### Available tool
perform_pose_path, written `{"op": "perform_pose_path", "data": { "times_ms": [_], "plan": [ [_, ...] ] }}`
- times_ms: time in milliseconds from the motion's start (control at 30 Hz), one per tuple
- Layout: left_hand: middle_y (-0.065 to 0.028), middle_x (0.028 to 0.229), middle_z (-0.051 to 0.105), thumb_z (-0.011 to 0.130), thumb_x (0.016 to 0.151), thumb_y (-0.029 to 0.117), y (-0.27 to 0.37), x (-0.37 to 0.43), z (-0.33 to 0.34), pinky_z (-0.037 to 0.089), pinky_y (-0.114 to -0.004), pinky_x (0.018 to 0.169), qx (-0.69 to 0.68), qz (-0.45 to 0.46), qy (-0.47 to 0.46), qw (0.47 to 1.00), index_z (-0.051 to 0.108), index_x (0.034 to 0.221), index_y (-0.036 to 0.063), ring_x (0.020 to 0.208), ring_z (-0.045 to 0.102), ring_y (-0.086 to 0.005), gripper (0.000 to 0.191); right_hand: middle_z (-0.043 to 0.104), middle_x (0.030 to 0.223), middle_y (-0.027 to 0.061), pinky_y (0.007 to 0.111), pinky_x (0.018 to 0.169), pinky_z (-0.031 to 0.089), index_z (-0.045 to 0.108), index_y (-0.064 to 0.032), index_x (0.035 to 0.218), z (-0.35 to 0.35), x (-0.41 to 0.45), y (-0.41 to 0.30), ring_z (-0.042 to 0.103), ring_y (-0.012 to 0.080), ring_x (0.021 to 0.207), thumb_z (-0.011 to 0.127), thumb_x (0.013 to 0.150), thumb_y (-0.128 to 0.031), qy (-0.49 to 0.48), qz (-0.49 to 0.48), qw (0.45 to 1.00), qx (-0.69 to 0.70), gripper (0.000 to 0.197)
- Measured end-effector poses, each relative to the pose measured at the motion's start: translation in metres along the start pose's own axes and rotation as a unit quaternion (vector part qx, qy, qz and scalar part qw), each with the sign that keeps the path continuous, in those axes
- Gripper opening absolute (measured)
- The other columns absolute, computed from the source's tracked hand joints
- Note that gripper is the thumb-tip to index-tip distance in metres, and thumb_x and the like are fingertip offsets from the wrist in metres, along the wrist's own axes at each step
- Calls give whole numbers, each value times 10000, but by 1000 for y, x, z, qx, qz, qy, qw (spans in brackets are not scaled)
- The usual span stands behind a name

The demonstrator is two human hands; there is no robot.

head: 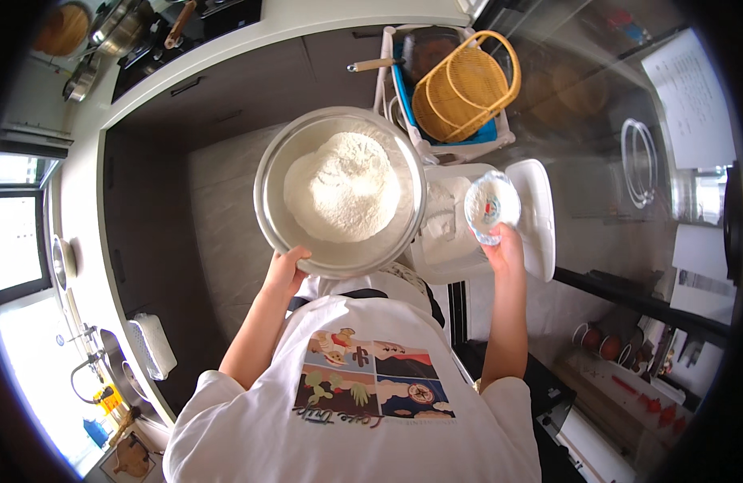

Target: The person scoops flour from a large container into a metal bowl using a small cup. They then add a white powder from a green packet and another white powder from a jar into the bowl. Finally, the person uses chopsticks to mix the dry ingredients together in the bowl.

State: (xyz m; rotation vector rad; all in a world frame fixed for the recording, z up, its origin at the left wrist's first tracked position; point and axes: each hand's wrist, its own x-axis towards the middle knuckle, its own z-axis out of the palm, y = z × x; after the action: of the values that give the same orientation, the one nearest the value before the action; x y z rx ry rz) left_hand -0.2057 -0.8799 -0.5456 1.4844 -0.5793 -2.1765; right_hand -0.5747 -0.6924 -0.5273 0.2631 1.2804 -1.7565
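My left hand [288, 270] grips the near rim of a large stainless steel bowl [267, 181], thumb over the edge. A heap of white flour [353, 187] fills the middle of that bowl. In my right hand [506, 246] is a small patterned bowl [509, 196], held by its near rim, with white residue and a coloured motif inside. It hangs over the right side of a translucent white bin [450, 265], which holds more white powder [444, 208]. The bin's white lid [537, 223] stands open on its right. The steel bowl hides part of the bin's left edge.
Beyond the bin, a white rack [498, 143] carries a yellow woven basket [462, 84] and a wooden-handled pan [431, 51]. Grey cabinets [244, 84] and a pale counter [323, 15] run along the far side. At right is a glass panel [600, 181]; a sink [121, 362] lies lower left.
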Motion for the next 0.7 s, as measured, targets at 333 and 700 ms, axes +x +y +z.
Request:
{"op": "perform_pose_path", "data": {
  "times_ms": [333,700],
  "plan": [
    [-101,961,585,543,751,-4,39,-9,26,536,-342,704,18,60,41,997,493,1117,-24,820,614,-204,370,457,1225,235,510,845,530,358,107,1247,-30,43,35,525,408,1082,396,675,83,44,42,998,0,574],
    [-122,948,585,504,752,-14,18,-14,20,545,-344,644,37,40,20,998,498,1093,-33,778,616,-217,342,479,1240,190,511,914,483,356,49,1303,-18,43,30,502,372,1141,386,639,100,17,26,999,42,667]
  ]
}}
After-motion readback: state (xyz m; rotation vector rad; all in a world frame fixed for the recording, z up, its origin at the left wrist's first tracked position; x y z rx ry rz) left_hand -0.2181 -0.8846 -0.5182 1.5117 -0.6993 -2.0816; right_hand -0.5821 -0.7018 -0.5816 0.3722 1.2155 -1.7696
